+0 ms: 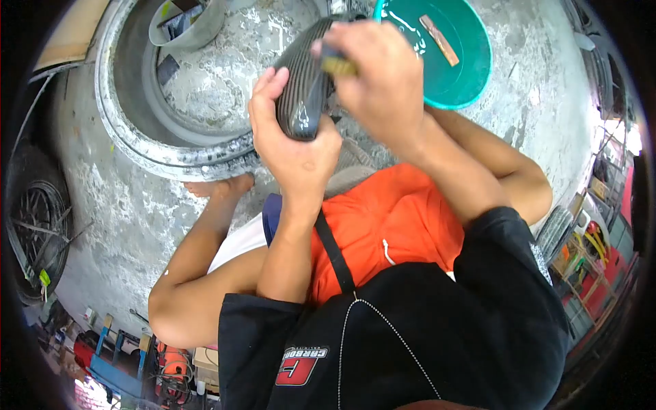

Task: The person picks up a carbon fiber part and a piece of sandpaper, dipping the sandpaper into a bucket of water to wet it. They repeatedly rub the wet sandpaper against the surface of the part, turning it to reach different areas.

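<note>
My left hand [295, 156] is wrapped around the near end of a dark, glossy, curved part [295, 96] with a fine striped, carbon-like surface. The fingers lie along its left side and the thumb is on the right. Above the part's right side, my right hand [386, 82] is closed on a small dark and yellowish block [338, 65]. The block is at or very close to the part's surface; motion blur hides whether they touch. Part of the far end is covered by the right hand.
A large round grey tub [113, 113] stands ahead on the left, with a pale bucket [195, 39] inside it. To the right, a teal basin [454, 85] holds water and a wooden stick [439, 41]. A wheel [37, 212] is at the far left.
</note>
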Demonstrator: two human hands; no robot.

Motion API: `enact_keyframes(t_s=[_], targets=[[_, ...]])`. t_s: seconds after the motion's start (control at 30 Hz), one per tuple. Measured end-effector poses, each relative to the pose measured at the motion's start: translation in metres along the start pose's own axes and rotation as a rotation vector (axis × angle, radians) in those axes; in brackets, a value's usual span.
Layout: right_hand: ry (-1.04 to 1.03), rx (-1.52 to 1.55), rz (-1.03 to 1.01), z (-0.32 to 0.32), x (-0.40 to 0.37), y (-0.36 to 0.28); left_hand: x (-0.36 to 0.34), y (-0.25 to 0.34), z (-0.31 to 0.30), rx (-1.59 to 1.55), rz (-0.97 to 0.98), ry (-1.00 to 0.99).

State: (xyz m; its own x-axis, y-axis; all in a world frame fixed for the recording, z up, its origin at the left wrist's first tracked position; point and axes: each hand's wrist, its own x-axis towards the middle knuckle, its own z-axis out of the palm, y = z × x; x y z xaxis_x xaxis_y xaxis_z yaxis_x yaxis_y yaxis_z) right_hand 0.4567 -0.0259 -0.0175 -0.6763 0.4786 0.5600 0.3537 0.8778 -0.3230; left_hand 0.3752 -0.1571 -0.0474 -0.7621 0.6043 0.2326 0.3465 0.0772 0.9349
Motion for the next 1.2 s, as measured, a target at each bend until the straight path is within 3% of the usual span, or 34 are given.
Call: enact_keyframes(t_s=[0.07,0.13,0.2,0.23,0.27,0.3,0.43,0.53,0.6,0.67,0.73,0.8,0.87,0.9,0.93,1.0,1.13,1.2], targets=[[-0.014,0.153,-0.15,-0.012,-0.013,-0.041,0.001,-0.003,-0.005,-0.091,0.072,-0.057],[-0.048,0.221,-0.217,-0.028,-0.021,-0.068,-0.004,-0.021,-0.003,-0.141,0.026,-0.065],[-0.033,0.194,-0.226,-0.019,-0.014,-0.029,0.0,-0.001,0.0,-0.095,0.042,-0.029],[-0.033,0.16,-0.06,-0.011,-0.002,-0.011,-0.001,-0.007,0.005,-0.016,-0.004,0.003],[0.038,0.112,0.017,0.0,0.009,0.012,-0.003,-0.007,0.005,-0.017,-0.003,0.006],[-0.021,0.089,0.023,-0.001,0.002,0.011,-0.004,-0.007,0.003,0.01,0.017,-0.003],[-0.167,0.234,-0.199,-0.034,-0.016,-0.065,0.002,-0.012,-0.005,-0.149,0.035,-0.062],[-0.061,0.147,-0.194,-0.011,-0.006,-0.017,0.0,0.003,0.001,-0.032,0.01,-0.04],[0.013,0.081,0.054,0.006,0.011,0.029,-0.004,-0.004,0.002,0.009,0.009,-0.015],[-0.102,0.1,-0.025,-0.006,0.011,0.002,-0.001,-0.002,0.003,0.061,0.028,-0.012],[-0.082,0.209,-0.213,-0.019,-0.01,-0.049,-0.001,0.004,-0.002,-0.024,0.024,-0.027],[-0.09,0.336,-0.273,-0.026,-0.014,-0.057,-0.001,0.005,-0.007,0.01,0.159,-0.075],[-0.052,0.235,-0.249,-0.009,-0.001,-0.018,0.001,0.004,0.0,-0.064,-0.005,-0.044],[-0.099,0.19,-0.09,-0.003,0.013,0.006,0.001,0.001,0.003,-0.015,-0.022,-0.01],[0.024,0.134,-0.046,0.007,0.029,0.028,0.0,0.002,0.005,-0.034,-0.009,0.011],[-0.059,0.074,-0.025,0.009,0.021,0.027,-0.001,-0.004,0.004,0.021,0.018,0.0],[-0.149,0.24,-0.241,-0.026,-0.009,-0.064,-0.005,-0.008,0.001,-0.071,0.032,-0.023],[-0.056,0.182,-0.25,-0.002,-0.005,-0.023,0.001,0.006,0.0,-0.132,-0.002,-0.041]])
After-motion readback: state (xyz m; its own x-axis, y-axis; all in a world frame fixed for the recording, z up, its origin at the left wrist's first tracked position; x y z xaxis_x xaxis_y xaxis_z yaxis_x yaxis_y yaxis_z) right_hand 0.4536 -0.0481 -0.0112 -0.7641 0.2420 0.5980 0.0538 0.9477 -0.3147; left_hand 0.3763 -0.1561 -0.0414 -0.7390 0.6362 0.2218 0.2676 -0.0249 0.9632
